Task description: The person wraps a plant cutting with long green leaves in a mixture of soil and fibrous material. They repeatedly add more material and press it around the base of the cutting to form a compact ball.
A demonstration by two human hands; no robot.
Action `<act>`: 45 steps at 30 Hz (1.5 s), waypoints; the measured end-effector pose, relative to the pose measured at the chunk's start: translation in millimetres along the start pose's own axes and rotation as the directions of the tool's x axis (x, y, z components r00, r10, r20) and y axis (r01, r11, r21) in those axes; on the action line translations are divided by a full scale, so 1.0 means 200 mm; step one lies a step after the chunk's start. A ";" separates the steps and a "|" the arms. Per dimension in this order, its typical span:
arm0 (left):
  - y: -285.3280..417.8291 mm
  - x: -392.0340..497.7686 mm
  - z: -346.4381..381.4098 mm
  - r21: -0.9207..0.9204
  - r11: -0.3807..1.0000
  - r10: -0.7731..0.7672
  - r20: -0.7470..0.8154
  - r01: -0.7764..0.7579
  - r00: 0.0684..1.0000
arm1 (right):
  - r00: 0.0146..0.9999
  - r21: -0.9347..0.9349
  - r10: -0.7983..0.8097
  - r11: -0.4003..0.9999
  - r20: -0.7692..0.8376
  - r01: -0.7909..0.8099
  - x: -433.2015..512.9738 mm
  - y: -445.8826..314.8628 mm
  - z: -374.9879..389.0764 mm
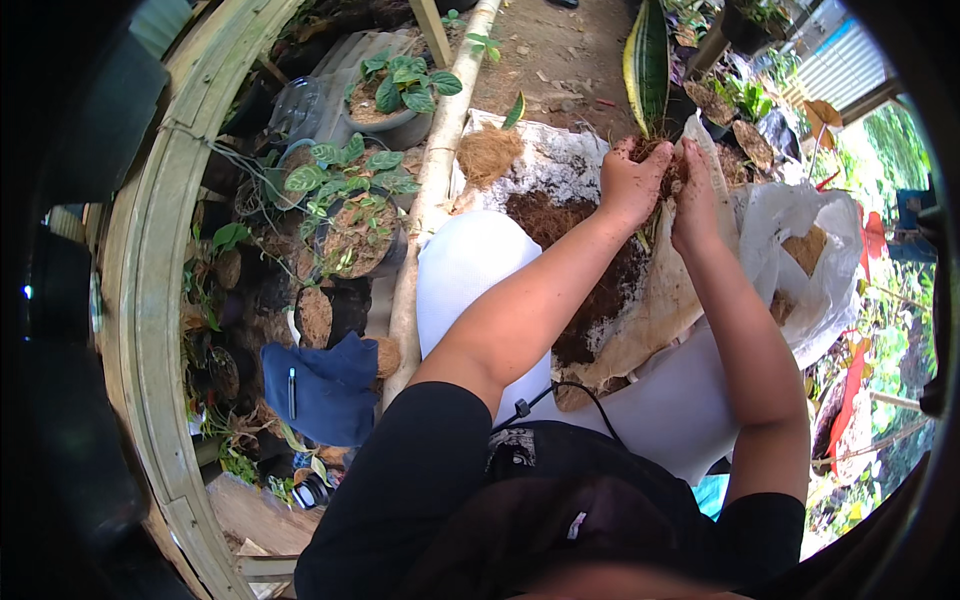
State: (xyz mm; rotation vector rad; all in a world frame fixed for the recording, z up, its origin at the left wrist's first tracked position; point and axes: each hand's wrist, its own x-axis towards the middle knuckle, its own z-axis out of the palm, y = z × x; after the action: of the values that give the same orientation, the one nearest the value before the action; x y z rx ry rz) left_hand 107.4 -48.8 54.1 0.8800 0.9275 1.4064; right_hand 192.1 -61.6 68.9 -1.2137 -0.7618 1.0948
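Observation:
Soil clings to the fingers of my left hand (630, 184), which grips the root ball of a snake plant (646, 71). My right hand (696, 199) presses against the other side of the brown root clump (670, 176), fingers pointing away from me. The plant's upright leaf, dark green with a yellow edge, rises beyond my hands. Below them a white sack (559, 146) is spread out, with dark soil and fibre (544, 214) heaped on it. A tan wad of coconut fibre (489, 154) lies at its far left corner, beside a small yellow-edged leaf tip (514, 111).
A pale pole (442, 142) runs along the left of the sack. Beyond it stand potted plants (360, 232) and a dark blue cloth (319, 390) with a pen (292, 394) on it. To the right sits a white plastic bag (832, 285) holding brown material.

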 end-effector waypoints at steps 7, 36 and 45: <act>-0.09 -0.07 0.05 -0.053 0.998 -0.037 0.054 0.040 0.998 | 0.957 0.387 0.249 0.876 0.152 -0.289 -0.05 -0.01 0.04; 0.02 -0.08 -0.05 -0.053 0.981 -0.193 -0.167 0.186 0.967 | 0.983 0.175 0.128 0.973 0.129 -0.150 0.02 0.18 0.16; 0.14 -0.02 -0.10 -0.085 0.977 -0.207 -0.143 0.196 0.968 | 0.891 -0.795 -0.077 0.422 0.448 0.437 0.24 0.14 -0.07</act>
State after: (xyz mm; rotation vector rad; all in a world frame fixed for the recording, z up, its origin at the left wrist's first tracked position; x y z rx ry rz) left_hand 77.8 -53.9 72.7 0.6139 1.0448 1.3341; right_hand 213.2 -20.9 35.0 -1.6825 -1.9238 0.5910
